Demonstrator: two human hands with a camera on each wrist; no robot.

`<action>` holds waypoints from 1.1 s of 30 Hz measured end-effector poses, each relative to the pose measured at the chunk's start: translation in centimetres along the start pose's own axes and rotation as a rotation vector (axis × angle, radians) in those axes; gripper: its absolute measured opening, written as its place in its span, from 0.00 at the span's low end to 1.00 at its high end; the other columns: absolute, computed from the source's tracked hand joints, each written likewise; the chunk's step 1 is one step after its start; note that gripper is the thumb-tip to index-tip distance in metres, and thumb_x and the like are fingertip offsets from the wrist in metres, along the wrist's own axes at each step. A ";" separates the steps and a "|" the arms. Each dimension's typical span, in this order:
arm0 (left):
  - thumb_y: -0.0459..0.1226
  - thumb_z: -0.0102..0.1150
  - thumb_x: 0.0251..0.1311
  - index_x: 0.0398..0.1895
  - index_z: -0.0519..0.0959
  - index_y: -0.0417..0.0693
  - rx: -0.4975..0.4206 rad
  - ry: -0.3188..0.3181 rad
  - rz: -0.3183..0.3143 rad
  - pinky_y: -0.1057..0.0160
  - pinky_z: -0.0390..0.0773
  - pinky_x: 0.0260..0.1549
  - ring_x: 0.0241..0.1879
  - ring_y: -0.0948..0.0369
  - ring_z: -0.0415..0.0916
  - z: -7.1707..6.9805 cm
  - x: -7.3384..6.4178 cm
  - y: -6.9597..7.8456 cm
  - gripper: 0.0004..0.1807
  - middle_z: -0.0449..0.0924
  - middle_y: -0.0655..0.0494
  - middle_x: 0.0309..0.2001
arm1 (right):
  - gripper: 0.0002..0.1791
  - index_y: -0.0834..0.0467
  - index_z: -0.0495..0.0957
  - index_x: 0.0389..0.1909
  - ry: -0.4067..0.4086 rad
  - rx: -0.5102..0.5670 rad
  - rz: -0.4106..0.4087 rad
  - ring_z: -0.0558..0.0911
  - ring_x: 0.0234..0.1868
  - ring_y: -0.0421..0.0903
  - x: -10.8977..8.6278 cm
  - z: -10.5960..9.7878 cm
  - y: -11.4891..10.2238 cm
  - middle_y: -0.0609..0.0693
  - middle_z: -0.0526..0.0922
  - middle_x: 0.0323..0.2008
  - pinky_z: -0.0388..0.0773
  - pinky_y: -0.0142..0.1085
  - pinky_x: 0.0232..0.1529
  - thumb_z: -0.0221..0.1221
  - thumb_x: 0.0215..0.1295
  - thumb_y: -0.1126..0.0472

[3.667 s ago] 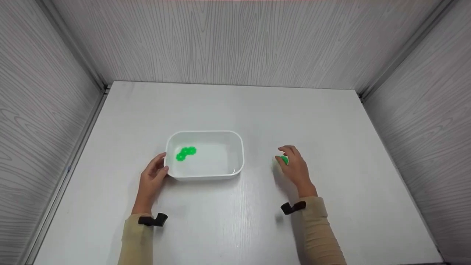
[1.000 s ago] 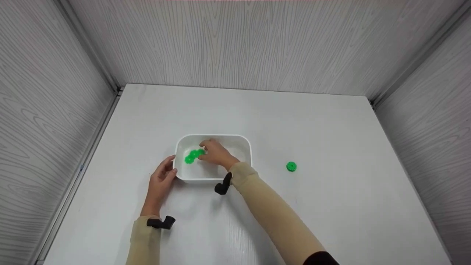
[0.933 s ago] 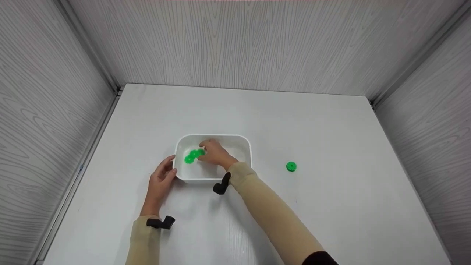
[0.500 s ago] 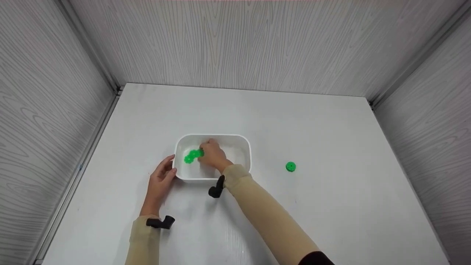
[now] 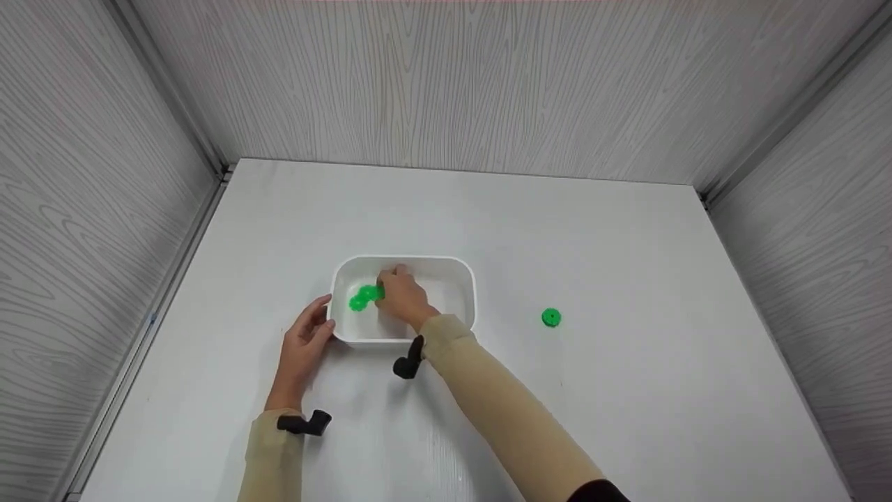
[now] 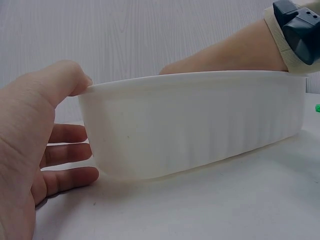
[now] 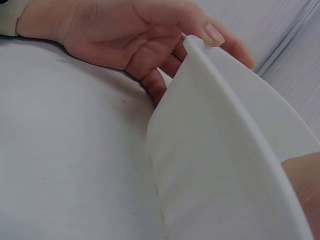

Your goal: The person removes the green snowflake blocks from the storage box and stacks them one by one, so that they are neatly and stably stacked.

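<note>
A white plastic container (image 5: pixel 355 333) stands on the table. Inside, at its left end, lies a short bent row of bright green flower-shaped discs (image 5: pixel 358 304). My right hand (image 5: pixel 405 297) reaches into the container and pinches the disc at the right end of the row (image 5: pixel 380 293); its fingertips are partly hidden. My left hand (image 5: pixel 304 341) holds the container's left end. In the left wrist view, its thumb lies on the rim and its fingers rest against the outer wall. The container wall hides the right hand's fingers in both wrist views.
On the table (image 5: pixel 641 390), to the right of the container, a green round notched piece (image 5: pixel 551 317) sits alone. Grained grey panels (image 5: pixel 460 84) enclose the table at the back and both sides. A black wrist camera (image 5: pixel 408 359) hangs by the container's near edge.
From the table on the right, my right hand has moved left into the container. Its fingers have closed in at the row's right end. My left hand stays on the container.
</note>
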State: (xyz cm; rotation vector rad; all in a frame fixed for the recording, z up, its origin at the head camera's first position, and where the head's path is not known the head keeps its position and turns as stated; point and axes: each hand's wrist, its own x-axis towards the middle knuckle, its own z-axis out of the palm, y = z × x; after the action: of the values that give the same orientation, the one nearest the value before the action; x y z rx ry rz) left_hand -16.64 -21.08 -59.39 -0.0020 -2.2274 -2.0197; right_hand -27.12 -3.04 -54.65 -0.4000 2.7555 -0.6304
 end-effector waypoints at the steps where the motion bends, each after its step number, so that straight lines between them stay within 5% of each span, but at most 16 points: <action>1: 0.39 0.55 0.64 0.64 0.68 0.53 0.002 0.000 0.003 0.69 0.74 0.45 0.51 0.50 0.73 0.0 0.0 0.0 0.25 0.72 0.43 0.55 | 0.17 0.55 0.74 0.49 0.001 0.000 -0.002 0.70 0.43 0.43 0.0 0.0 0.0 0.51 0.66 0.50 0.73 0.36 0.46 0.62 0.60 0.56; 10: 0.45 0.56 0.62 0.64 0.68 0.57 -0.001 0.004 -0.001 0.68 0.75 0.45 0.51 0.53 0.74 0.1 -0.1 -0.1 0.25 0.72 0.46 0.56 | 0.15 0.56 0.73 0.45 -0.013 0.056 -0.007 0.69 0.43 0.43 -0.2 -0.5 0.2 0.49 0.68 0.47 0.71 0.35 0.48 0.62 0.60 0.56; 16: 0.40 0.56 0.63 0.63 0.69 0.55 -0.009 0.008 0.011 0.68 0.75 0.45 0.50 0.51 0.74 -0.1 -0.1 0.0 0.24 0.73 0.45 0.54 | 0.16 0.56 0.74 0.46 -0.008 0.069 -0.034 0.71 0.42 0.42 -0.3 -0.9 0.4 0.47 0.71 0.44 0.71 0.34 0.47 0.63 0.59 0.55; 26: 0.38 0.56 0.63 0.63 0.69 0.56 -0.026 -0.009 -0.005 0.68 0.75 0.43 0.51 0.49 0.72 -0.3 0.1 0.2 0.24 0.73 0.44 0.54 | 0.18 0.55 0.76 0.46 0.026 0.106 -0.070 0.73 0.36 0.41 -1.0 -1.9 1.0 0.46 0.72 0.37 0.72 0.33 0.37 0.63 0.57 0.53; 33: 0.35 0.54 0.64 0.64 0.68 0.50 -0.012 -0.021 -0.021 0.70 0.74 0.45 0.53 0.46 0.70 0.0 -0.5 2.1 0.24 0.71 0.40 0.56 | 0.20 0.54 0.75 0.49 0.003 0.151 -0.116 0.73 0.38 0.41 -1.9 -2.5 0.9 0.45 0.72 0.38 0.73 0.33 0.40 0.63 0.57 0.51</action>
State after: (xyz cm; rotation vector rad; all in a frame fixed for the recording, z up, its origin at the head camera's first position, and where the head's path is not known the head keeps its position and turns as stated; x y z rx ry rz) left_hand -15.97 -20.83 -57.32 -0.0015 -2.2370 -2.0539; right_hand -26.39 -0.68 -52.48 -0.5270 2.6801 -0.8614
